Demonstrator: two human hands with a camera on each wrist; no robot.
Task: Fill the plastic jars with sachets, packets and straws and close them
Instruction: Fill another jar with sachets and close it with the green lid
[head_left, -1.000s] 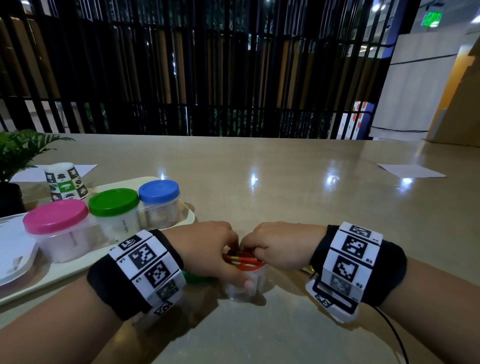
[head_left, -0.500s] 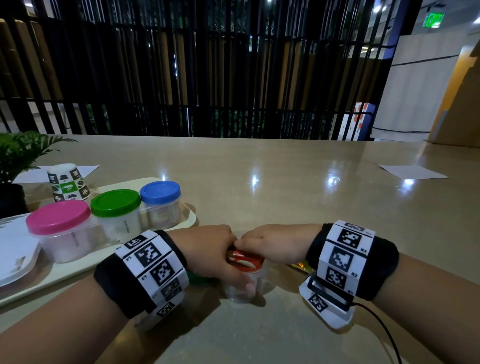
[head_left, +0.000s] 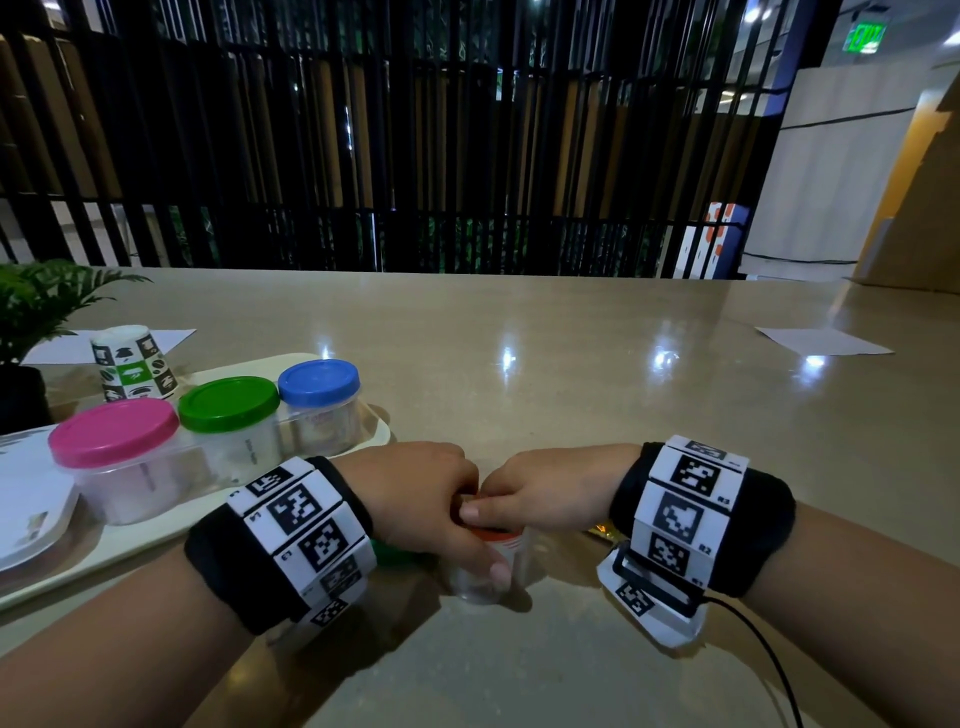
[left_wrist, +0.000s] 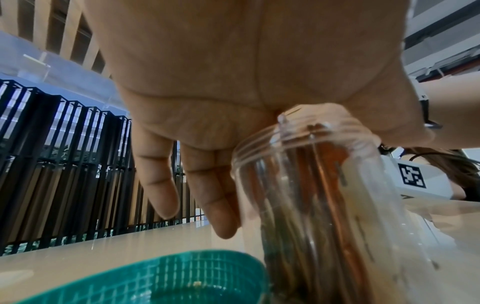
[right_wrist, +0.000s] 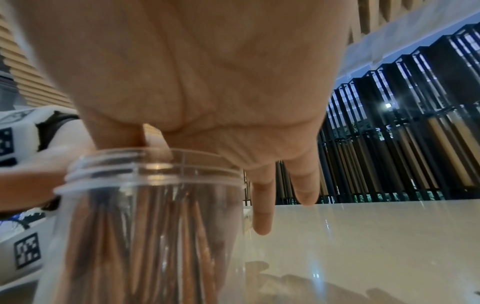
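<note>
Beige counter (head_left: 571, 389) under an upright open jar (head_left: 483, 577); left hand (head_left: 415, 499) grips its side; right hand (head_left: 540, 493) presses sachets (head_left: 491, 535) straight down into its mouth, fingers curled.

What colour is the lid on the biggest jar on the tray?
Pink, clearest in the head view.

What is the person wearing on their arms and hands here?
Both forearms are bare, no sleeves or gloves. Each wrist carries a black band wrapped with white square tiles printed with black-and-white coded markers. A white marked camera box hangs under the right wrist, with a thin black cable trailing from it. No rings are visible.
</note>
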